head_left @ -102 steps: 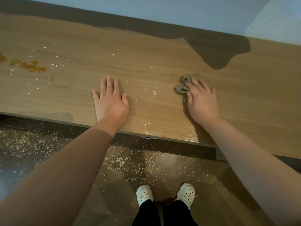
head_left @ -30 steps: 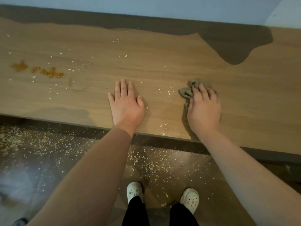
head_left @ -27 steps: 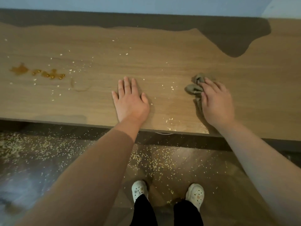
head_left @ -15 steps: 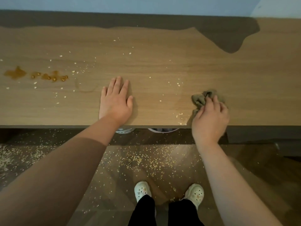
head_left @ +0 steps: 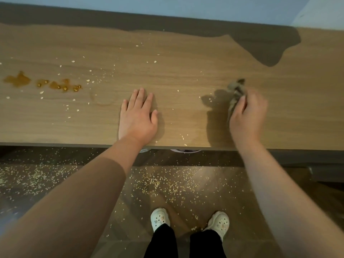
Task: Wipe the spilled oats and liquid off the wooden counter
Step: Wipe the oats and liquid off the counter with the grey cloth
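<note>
head view: right hand (head_left: 246,116) grips cloth (head_left: 235,90), liquid (head_left: 17,80) beyond left hand (head_left: 138,118)

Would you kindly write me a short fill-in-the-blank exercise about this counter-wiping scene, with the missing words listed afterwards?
1. The right hand grips a crumpled ____.
2. The left hand lies ____ on the counter, fingers straight.
3. The brown liquid sits to the ____ of the left hand.
4. Many oats lie scattered on the ____ near the white shoes.

Missing words: cloth; flat; left; floor.
</note>
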